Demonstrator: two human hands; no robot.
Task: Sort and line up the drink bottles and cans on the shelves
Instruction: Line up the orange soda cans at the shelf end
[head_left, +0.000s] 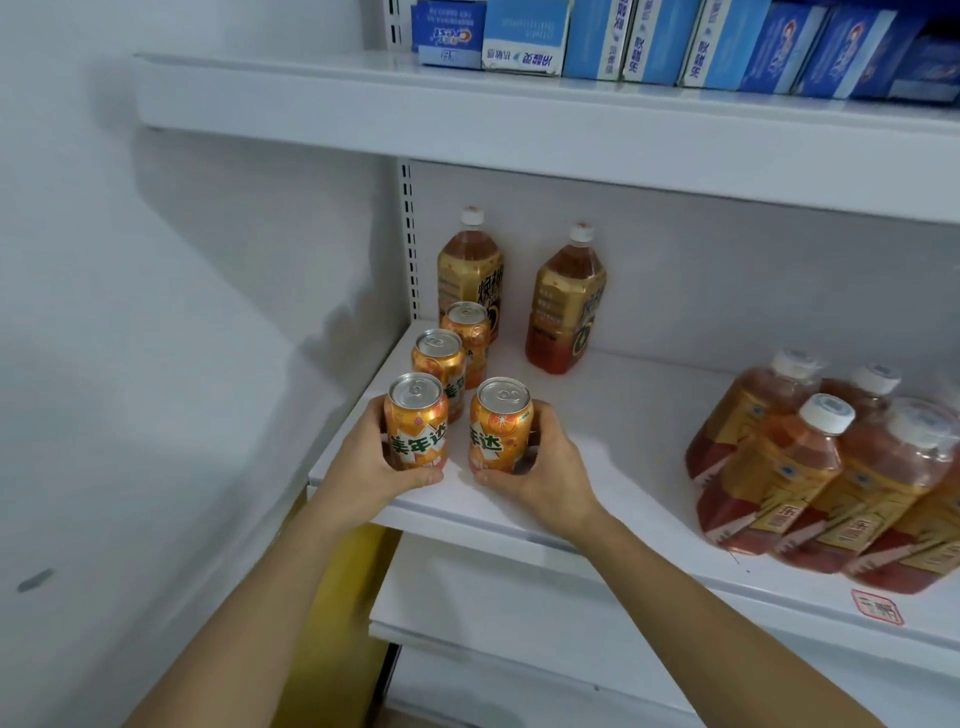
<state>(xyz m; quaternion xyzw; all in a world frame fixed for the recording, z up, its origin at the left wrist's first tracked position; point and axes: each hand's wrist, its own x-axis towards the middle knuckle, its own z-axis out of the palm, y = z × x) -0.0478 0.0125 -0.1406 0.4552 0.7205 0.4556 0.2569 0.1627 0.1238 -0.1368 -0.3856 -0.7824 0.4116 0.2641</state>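
Note:
Several orange soda cans stand at the left end of the white shelf. My left hand grips the front left can near the shelf's front edge. Beside it, my right hand grips a second can. Two more cans line up behind the left one, toward the back. Two gold-labelled tea bottles stand upright at the back. A group of amber tea bottles leans together at the right.
A white wall closes off the left side. The upper shelf carries blue and white boxes. A lower shelf juts out beneath, with something yellow at its left. A red-edged label sticks on the shelf front.

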